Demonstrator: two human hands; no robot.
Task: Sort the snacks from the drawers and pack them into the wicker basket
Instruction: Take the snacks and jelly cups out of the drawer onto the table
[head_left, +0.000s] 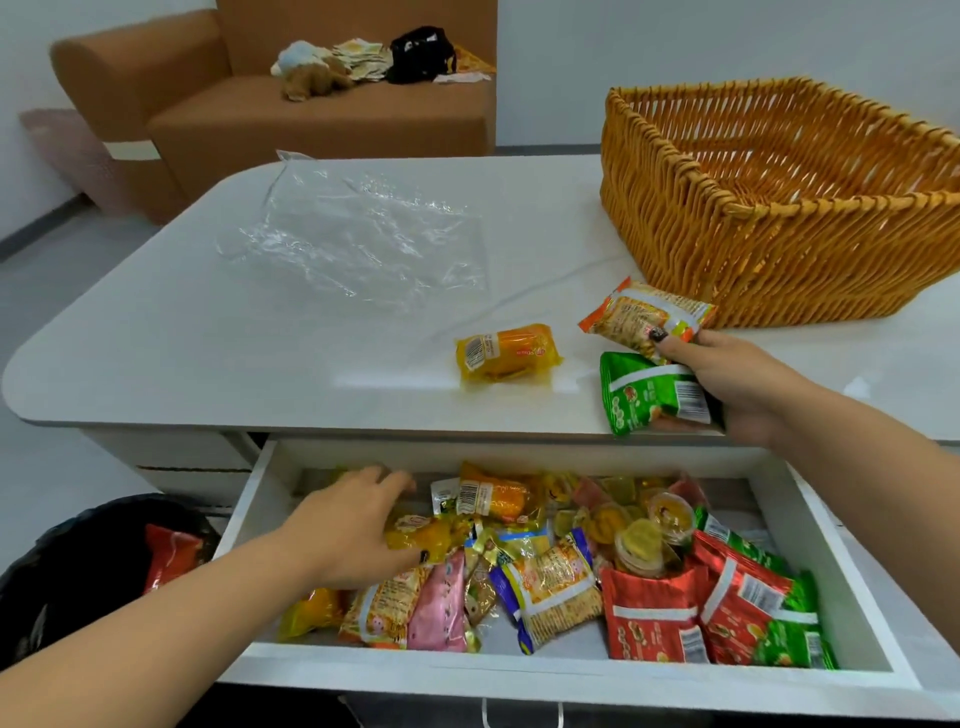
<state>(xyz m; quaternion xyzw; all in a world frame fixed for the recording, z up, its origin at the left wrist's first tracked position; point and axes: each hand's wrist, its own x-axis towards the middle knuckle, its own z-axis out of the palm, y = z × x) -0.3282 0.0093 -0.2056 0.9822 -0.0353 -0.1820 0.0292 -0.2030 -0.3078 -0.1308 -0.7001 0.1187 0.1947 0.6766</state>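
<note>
Head view: a white table (208, 332) with rounded corners stands in a room with pale walls and a grey floor; a brown sofa (311, 114) with clutter on its seat sits behind it. A crumpled clear plastic sheet (358, 234) lies on the tabletop. The open white drawer (852, 597) below the table edge is full of mixed snack packets.

The right hand (737, 384) is over the table's near edge, fingers closed around two packets: an orange noodle packet (644, 314) pinned under the thumb and a green packet (649, 395) just below it. The wicker basket (727, 228) stands just beyond this grip, its inside looking bare. A yellow wrapped snack (506, 353) lies on the table, left of the grip and apart from it.

The left hand (353, 525) reaches into the drawer, fingers curled on a yellow packet (426, 535); the other snacks lie right of and nearer than that grip. A black bin (62, 571) holding a red packet sits at lower left.
</note>
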